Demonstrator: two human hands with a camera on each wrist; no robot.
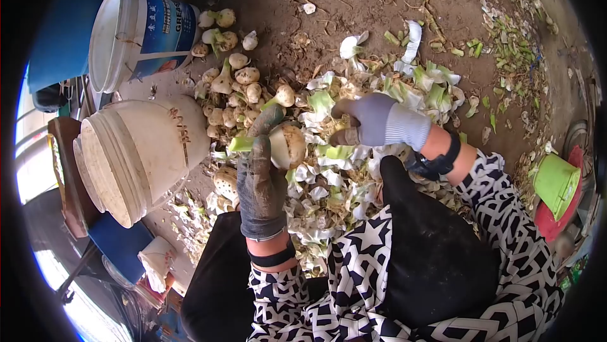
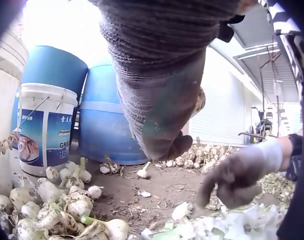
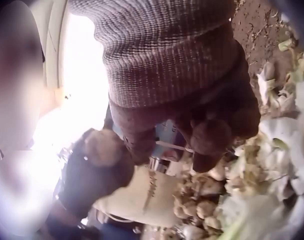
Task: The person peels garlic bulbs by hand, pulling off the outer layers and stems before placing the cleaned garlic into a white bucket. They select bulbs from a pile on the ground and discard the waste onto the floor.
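A large white bulb (image 1: pixel 288 146) with a short green stem is gripped by my gloved left hand (image 1: pixel 261 181), fingers and thumb around it. In the left wrist view the left hand (image 2: pixel 164 105) hides most of the bulb (image 2: pixel 200 101). Just right of the bulb, my gloved right hand (image 1: pixel 370 119) hangs over the leaf scraps (image 1: pixel 329 177), its fingers bent and apart. Nothing shows between the fingers of the right hand (image 2: pixel 237 175) in the left wrist view. Smaller bulbs (image 1: pixel 247 76) lie heaped on the ground beyond the left hand.
A white bucket (image 1: pixel 148 146) and a blue-labelled bucket (image 1: pixel 155 35) lie at the left in the head view. Blue barrels (image 2: pixel 109 112) stand behind. A green container (image 1: pixel 556 184) sits at the far right. Peelings and green scraps (image 1: pixel 506 57) cover parts of the dirt floor.
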